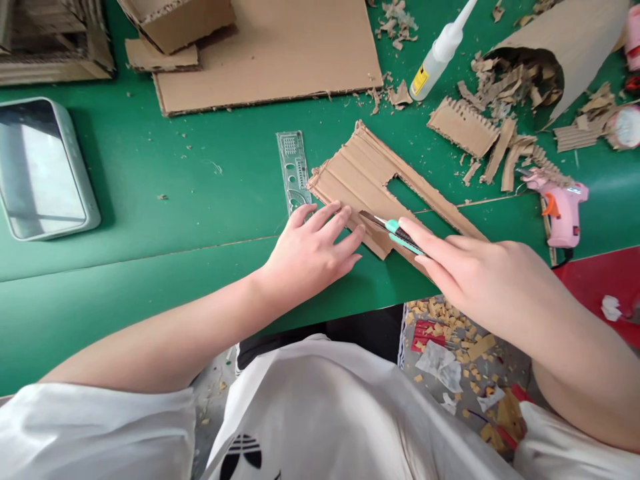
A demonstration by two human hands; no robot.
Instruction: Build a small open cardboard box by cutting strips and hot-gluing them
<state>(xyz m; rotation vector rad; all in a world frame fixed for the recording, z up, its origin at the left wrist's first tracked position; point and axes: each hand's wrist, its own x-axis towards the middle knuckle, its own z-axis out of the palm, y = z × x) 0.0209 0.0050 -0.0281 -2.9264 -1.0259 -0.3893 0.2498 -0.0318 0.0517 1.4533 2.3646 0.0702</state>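
Nearest the viewer is the wearer's white shirt (310, 420), of soft, creased cloth. Beyond its hem, the floor carries small tan scraps (477, 323) and crumpled pale film.

At the near part of the green, smooth surface (190, 207), the right hand (475, 267) has its fingers closed round a utility knife (403, 238) with a teal and black handle, the forefinger laid along the top. The left hand (315, 243) is spread, its fingers slightly apart and gripping nothing; the fingertips rest on a cardboard panel (353, 170).

The panel lies flat on the surface between and ahead of the hands. It is brown and ribbed with lengthwise creases, its short edge ragged. The blade tip meets it just beside the left fingertips; whether it has bitten in cannot be told.

Judged on progress: an angular opening is already cut, with green showing through, and the near edge is stepped. The part under the blade is not detached, so cutting appears unfinished. The right hand hides the panel's far end.

Beside the panel is a clear plastic ruler (293, 160) with round cut-outs, its lower end partly hidden. To the right rests a glossy pink glue gun (565, 210).

Farther off are torn corrugated offcuts (463, 127), a translucent bottle (440, 57) with a tapered nozzle, a curled cardboard tube (583, 50) and a flat cardboard sheet (285, 57).
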